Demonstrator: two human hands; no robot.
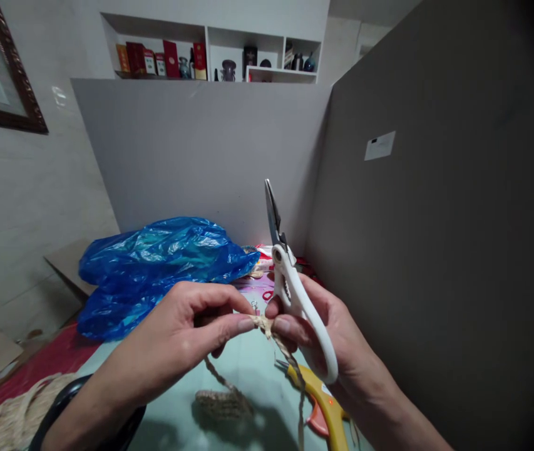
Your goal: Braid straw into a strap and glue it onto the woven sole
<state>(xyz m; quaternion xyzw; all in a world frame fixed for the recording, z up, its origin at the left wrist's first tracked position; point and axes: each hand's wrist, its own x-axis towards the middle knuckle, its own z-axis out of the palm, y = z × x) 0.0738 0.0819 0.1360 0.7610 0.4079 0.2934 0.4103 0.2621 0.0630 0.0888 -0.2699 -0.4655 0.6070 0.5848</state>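
Observation:
Between the fingertips of both hands is a short knotted piece of beige braided cord (263,324), held above the table. My left hand (191,326) pinches its left end between thumb and forefinger. My right hand (313,319) pinches the other end and also carries white-handled scissors (295,288), their blades pointing up and closed. A twisted strand of cord (300,388) hangs from the right fingers. Below the left hand, another length of cord leads to a small woven piece (223,404) on the table. A yellow hot glue gun (325,401) lies beneath my right hand, partly hidden.
A crumpled blue plastic bag (163,263) lies at the back left of the pale green tabletop (168,382). A bundle of beige strands (8,410) is at the lower left. Grey partitions (210,150) rise behind and at the right.

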